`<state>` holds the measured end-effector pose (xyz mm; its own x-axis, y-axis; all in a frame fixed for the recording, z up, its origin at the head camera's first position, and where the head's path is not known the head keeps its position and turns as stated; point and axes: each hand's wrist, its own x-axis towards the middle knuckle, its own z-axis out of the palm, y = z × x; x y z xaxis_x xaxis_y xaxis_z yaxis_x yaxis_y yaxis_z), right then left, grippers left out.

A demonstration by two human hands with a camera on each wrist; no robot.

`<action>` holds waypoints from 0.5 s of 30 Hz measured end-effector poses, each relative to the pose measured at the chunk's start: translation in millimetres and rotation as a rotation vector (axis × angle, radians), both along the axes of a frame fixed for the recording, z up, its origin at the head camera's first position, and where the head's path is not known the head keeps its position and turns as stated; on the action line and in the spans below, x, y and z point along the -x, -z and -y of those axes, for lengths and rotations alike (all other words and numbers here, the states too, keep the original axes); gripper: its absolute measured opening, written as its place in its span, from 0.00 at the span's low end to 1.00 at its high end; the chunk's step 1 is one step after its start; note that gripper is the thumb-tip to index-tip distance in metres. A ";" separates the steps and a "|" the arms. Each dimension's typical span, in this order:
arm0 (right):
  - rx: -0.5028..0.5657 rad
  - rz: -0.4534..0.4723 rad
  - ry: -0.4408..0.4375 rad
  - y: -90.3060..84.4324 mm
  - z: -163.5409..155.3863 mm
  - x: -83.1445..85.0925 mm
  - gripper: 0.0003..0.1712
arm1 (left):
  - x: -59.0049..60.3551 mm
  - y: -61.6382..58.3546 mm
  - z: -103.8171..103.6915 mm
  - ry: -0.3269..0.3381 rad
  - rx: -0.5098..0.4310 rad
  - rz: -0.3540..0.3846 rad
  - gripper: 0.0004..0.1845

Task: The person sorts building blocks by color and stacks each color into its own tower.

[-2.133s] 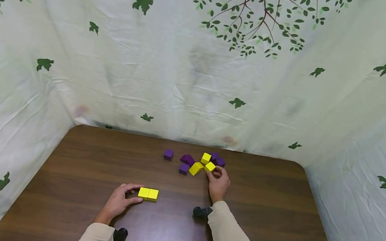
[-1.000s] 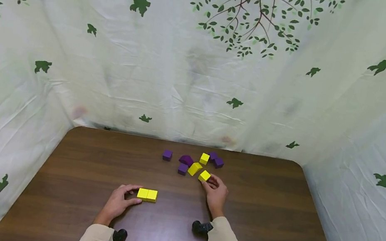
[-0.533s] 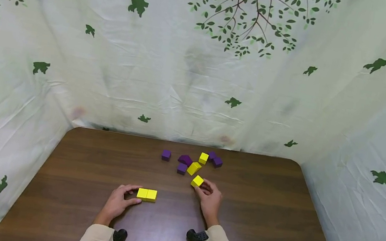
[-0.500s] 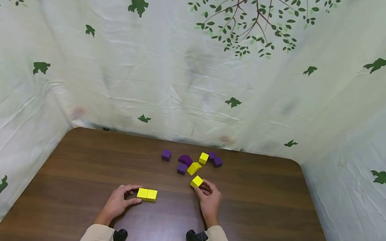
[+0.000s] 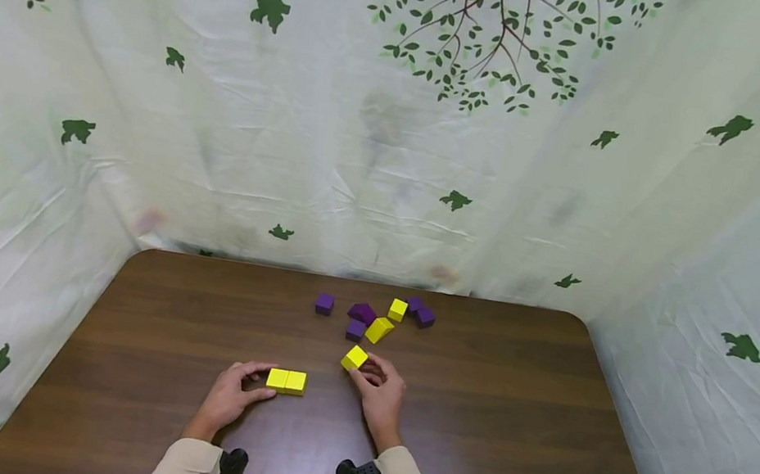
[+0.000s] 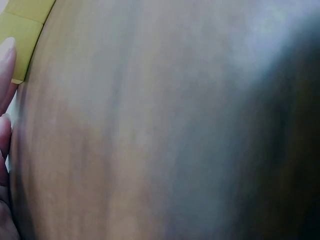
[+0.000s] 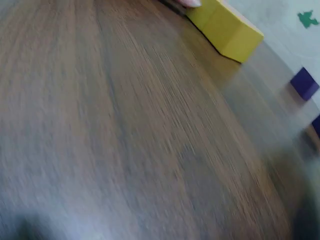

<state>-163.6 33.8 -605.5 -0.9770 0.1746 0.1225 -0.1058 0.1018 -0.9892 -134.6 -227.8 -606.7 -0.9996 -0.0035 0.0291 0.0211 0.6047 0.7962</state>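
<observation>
Two yellow blocks (image 5: pixel 286 381) sit side by side, touching, on the table in the head view. My left hand (image 5: pixel 228 397) holds the left one of the pair, thumb at its near side and forefinger at its far side. In the left wrist view the thumb lies against a yellow block (image 6: pixel 22 40) at the upper left edge. To the right of the pair, my right hand (image 5: pixel 381 399) pinches a single yellow cube (image 5: pixel 354 358) by thumb and fingers, turned at an angle. In the right wrist view, yellow blocks (image 7: pixel 227 30) show beside a pink fingertip at the top.
Farther back lie a yellow cube (image 5: pixel 397 310), a yellow angled block (image 5: pixel 378 330), a dark purple angled block (image 5: pixel 362 313) and several purple cubes (image 5: pixel 324 304). The brown table (image 5: pixel 507 423) ends at a white leaf-print cloth (image 5: pixel 358 184).
My right hand has drawn a yellow cube out of the back cluster, toward me and left, closer to the pair. My left hand has stayed at the two yellow blocks.
</observation>
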 end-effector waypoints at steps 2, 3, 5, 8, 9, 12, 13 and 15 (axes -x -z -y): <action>0.005 0.003 -0.003 -1.0 4.2 -0.6 0.21 | -0.8 -0.3 0.1 0.003 0.000 0.003 0.22; 0.012 0.000 -0.006 -1.7 6.4 -0.7 0.21 | -1.2 -0.6 0.2 0.003 -0.001 0.006 0.22; 0.021 -0.001 -0.012 -4.6 10.8 -1.2 0.21 | -2.2 -1.2 0.3 0.000 0.002 0.008 0.22; 0.017 -0.037 -0.033 -18.2 17.4 -5.0 0.20 | -2.8 -2.2 0.4 -0.006 0.004 0.012 0.22; 0.015 -0.042 -0.042 -24.3 19.4 -6.9 0.20 | -2.7 -2.6 0.2 -0.007 0.005 0.012 0.22; 0.003 -0.053 -0.064 -43.5 25.1 -13.6 0.20 | -2.0 -3.1 -0.1 -0.005 0.013 0.001 0.22; -0.002 -0.057 -0.070 -48.9 26.9 -15.6 0.21 | -1.8 -3.2 -0.2 -0.004 0.013 -0.002 0.22; -0.004 -0.052 -0.082 -53.0 30.4 -16.8 0.21 | -1.3 -3.2 -0.4 -0.003 0.015 -0.005 0.22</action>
<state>-146.8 3.4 -552.6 -0.9802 0.0936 0.1742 -0.1654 0.0947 -0.9817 -133.3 -227.3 -603.5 -0.9994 -0.0059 0.0347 0.0237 0.6165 0.7870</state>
